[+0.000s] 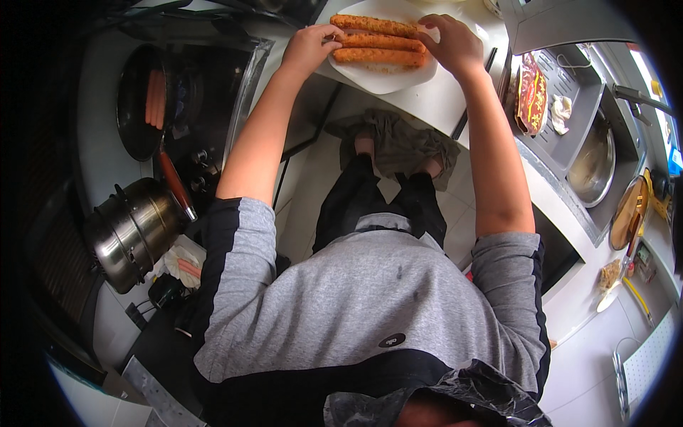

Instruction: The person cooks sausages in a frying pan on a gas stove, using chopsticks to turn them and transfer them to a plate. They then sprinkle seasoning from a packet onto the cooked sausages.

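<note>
Three long seasoned sausages [381, 41], coated in orange-brown spice, lie side by side on a white plate [384, 81] at the counter's front edge. The thumb and fingertips of my left hand [309, 49] pinch the left end of the middle sausage. At the opposite end, my right hand [456, 45] has its thumb and forefinger around the sausage ends, nearest the far and middle ones. Its fingertips partly cover those ends. Loose spice is scattered on the plate below the nearest sausage.
On the left, a frying pan [128, 107] on the stove holds several plain sausages [155, 100]; its handle [176, 184] points toward me. A steel steamer pot [133, 235] stands nearby. At right, a red seasoning packet [531, 96] and crumpled tissue [561, 113] lie beside the sink's metal bowl [592, 165].
</note>
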Motion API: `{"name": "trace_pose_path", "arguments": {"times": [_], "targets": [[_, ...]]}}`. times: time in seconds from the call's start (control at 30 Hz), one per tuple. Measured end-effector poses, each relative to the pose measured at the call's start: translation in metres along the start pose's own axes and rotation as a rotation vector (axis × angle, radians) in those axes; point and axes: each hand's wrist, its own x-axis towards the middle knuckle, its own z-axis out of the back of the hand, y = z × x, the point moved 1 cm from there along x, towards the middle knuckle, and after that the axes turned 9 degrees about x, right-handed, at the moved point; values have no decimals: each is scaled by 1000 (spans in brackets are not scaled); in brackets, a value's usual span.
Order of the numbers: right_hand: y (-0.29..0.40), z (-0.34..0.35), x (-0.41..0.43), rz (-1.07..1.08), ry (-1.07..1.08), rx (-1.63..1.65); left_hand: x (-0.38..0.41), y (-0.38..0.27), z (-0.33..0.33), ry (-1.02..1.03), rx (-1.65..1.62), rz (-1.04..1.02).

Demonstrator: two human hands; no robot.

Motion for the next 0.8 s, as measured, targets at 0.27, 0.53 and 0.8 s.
{"name": "trace_pose_path", "arguments": {"times": [0.27,0.53,0.8], "targets": [[14,-9,22,16,133,-289,12,-8,8,-80,50,135],[3,-19,34,51,148,-338,39,12,-8,36,211,103],[-1,-22,30,84,90,-280,46,9,-4,134,246,106]]}}
